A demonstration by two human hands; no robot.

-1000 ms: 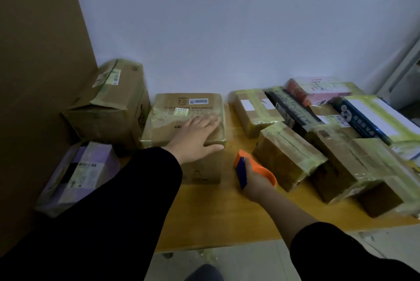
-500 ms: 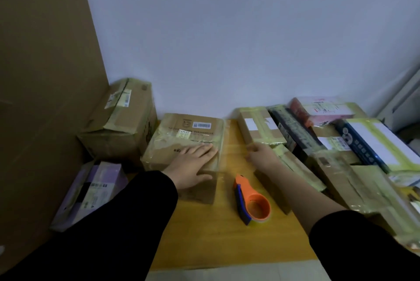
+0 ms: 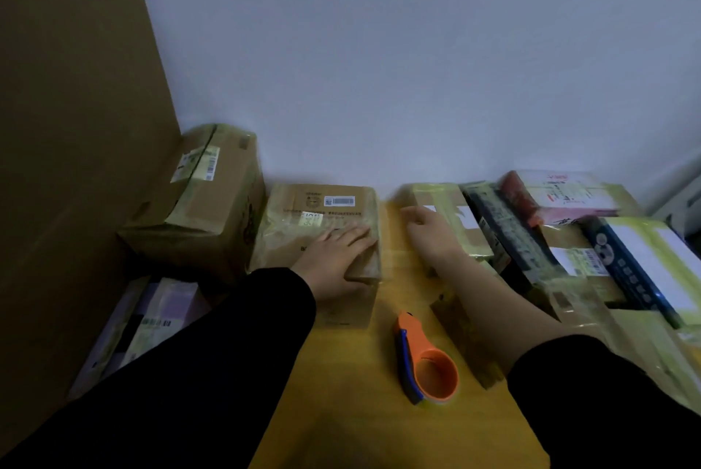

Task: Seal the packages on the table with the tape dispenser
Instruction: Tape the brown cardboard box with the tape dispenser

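**Both hands on packages, dispenser left on the table**

While my left hand (image 3: 335, 260) lay flat on the brown taped package (image 3: 322, 225), fingers spread and palm down with nothing gripped, the tape dispenser (image 3: 426, 362) sat by itself on the yellow table (image 3: 352, 411). It lay on its side just to the right of that package's near corner, orange ring toward me, blue edge along its left side, and neither of my hands touched it. My right hand (image 3: 428, 233) reached past the dispenser to the far side of it, fingers loosely extended over the left edge of a small box wrapped in yellowish tape (image 3: 451, 214); the hand was blurred, so I could not tell whether it pressed on the box or only hovered, but it was not closed around anything.

Left of the brown package stood a larger cardboard box (image 3: 201, 210), tilted against a brown panel (image 3: 76, 127). Nearer to me than that box, and left of the dispenser, lay a pale purple package (image 3: 151, 320), partly hidden by my black sleeve (image 3: 212, 373). Right of the dispenser, a crowd of taped parcels filled the table, among them a long dark box (image 3: 508, 237), a pink and red package (image 3: 557, 195) and a blue box with a white label (image 3: 645, 267).
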